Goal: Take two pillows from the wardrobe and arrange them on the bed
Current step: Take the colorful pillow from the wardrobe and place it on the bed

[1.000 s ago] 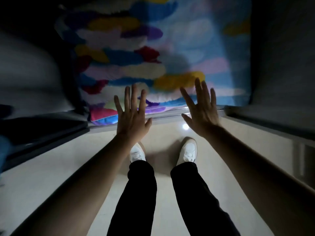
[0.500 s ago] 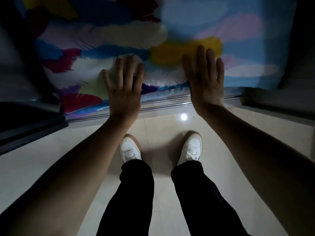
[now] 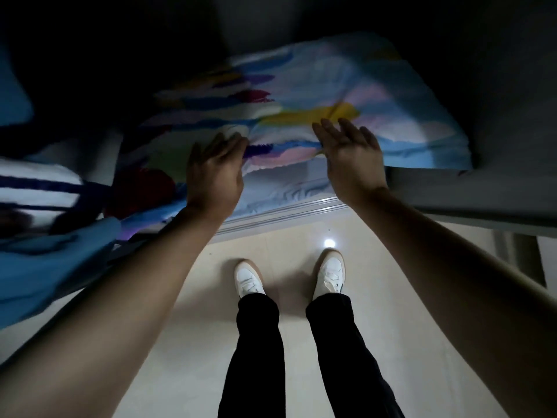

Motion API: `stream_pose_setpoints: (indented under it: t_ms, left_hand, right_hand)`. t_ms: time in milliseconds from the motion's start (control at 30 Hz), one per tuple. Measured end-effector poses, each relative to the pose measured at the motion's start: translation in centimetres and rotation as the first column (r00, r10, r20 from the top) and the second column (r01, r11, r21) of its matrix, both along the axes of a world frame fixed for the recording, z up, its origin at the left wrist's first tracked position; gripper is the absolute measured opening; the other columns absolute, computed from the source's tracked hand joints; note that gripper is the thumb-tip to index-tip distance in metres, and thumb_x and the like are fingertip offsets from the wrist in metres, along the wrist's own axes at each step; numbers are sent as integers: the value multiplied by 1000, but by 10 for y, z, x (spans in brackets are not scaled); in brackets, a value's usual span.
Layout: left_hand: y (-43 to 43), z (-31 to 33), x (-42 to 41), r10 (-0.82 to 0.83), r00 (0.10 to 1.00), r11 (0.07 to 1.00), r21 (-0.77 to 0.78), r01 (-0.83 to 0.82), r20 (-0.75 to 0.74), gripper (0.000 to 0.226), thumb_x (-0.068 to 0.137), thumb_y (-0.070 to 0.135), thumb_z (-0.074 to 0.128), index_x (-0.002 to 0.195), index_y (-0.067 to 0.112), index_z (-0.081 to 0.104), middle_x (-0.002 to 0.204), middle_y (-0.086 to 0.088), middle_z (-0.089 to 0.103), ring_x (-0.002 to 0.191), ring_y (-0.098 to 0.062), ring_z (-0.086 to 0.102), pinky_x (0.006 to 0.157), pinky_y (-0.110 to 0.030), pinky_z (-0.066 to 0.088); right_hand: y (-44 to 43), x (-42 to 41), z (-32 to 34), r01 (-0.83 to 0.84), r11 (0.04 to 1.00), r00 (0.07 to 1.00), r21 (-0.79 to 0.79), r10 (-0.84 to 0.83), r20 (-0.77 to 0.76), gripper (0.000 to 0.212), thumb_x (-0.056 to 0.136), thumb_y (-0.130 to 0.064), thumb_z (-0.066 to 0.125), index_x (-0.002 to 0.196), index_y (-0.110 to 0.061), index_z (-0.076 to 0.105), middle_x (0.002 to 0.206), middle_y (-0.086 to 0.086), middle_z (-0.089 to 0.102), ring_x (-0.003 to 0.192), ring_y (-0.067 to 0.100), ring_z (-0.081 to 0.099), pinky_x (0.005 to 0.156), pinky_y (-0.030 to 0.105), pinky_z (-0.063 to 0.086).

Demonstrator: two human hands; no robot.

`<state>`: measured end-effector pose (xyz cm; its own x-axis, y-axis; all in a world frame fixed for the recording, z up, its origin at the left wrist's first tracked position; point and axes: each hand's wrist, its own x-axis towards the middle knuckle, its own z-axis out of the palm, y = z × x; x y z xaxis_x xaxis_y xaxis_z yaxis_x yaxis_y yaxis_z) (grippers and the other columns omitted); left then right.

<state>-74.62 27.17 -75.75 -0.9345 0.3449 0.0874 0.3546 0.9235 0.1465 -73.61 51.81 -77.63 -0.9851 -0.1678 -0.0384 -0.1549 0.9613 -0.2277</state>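
A pillow [image 3: 316, 95] with a bright feather print on light blue lies in the dark bottom of the wardrobe, and its front edge is lifted so the pale underside shows. My left hand [image 3: 215, 173] curls over that edge left of centre. My right hand [image 3: 349, 155] rests on top of the edge further right. Its fingers are spread on the cover and its thumb is hidden beneath. Both hands hold the pillow. A second piece of bedding [image 3: 39, 188], white with dark stripes, lies to the left. I cannot tell whether it is a pillow.
The wardrobe's metal sliding track [image 3: 283, 214] runs across just below my hands. Blue fabric [image 3: 42, 267] hangs out at the lower left. The grey wardrobe side [image 3: 497, 188] stands on the right. My white shoes [image 3: 248, 280] stand on pale tile close to the track.
My hands went from hovering, to lying flat on the pillow, to closing on its front edge. The edge has lifted toward me, and the view has tilted up.
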Motion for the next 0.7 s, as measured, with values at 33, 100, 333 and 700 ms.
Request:
stream_pose_setpoints:
  t_ms: [33, 100, 333, 700]
  left_hand:
    - [-1, 15, 0, -20, 1000, 999, 43, 20, 0, 37, 79, 0, 59, 115, 7, 63, 114, -14, 69, 101, -35, 64, 81, -48, 52]
    - [-5, 37, 6, -55, 998, 993, 105, 53, 21, 33, 78, -2, 58, 110, 6, 64, 110, -15, 69, 96, -36, 65, 77, -45, 53]
    - [-33, 39, 43, -37, 982, 995, 96, 19, 185, 26, 89, 9, 55, 114, 5, 63, 113, -18, 68, 96, -38, 66, 81, -45, 55]
    - [-12, 54, 107, 80, 926, 947, -319, 45, 369, 111, 65, 34, 76, 154, 14, 12, 155, -23, 27, 134, -45, 36, 99, -65, 37]
  right_hand:
    - [1, 3, 13, -2, 1000, 1000, -12, 2, -17, 47, 92, -15, 49, 139, -12, 53, 141, 12, 57, 128, 40, 51, 104, 54, 41]
    - [1, 14, 33, -21, 999, 999, -48, 23, 36, 55, 96, -35, 43, 147, -12, 42, 149, 15, 47, 137, 39, 42, 112, 55, 32]
    - [-20, 23, 28, -99, 994, 962, 50, 83, 259, 81, 84, -11, 61, 155, -21, 23, 158, 16, 31, 143, 45, 28, 115, 60, 19]
    - [-41, 93, 78, 4, 997, 973, -83, 15, 229, 66, 74, -9, 56, 139, -15, 52, 123, 18, 67, 96, 44, 66, 74, 49, 57]
